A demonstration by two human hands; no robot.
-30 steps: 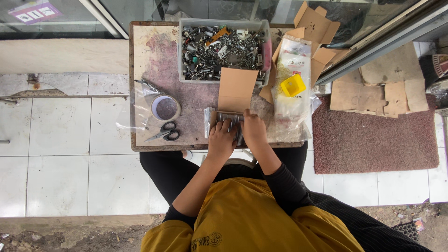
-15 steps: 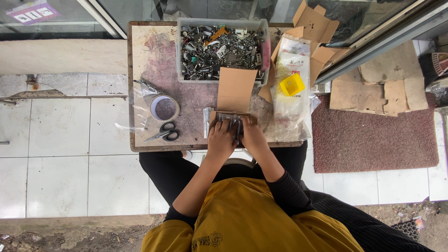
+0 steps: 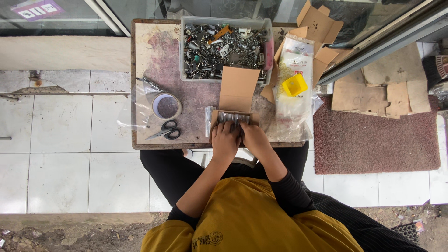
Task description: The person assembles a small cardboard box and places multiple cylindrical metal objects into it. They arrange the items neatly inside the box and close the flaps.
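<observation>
A single head-worn camera looks almost straight down from well above a small desk [image 3: 154,70]. The desk sits in the upper middle, tiled floor [image 3: 60,172] around it, the wearer's lap at the bottom. The lens seems wide, so the hands [image 3: 240,140] appear small.

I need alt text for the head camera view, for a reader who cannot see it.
Both hands, left hand and right hand, rest on a small open cardboard box of metal parts on a worn table. Behind it stands a grey bin of hardware; scissors and tape roll lie left.
</observation>
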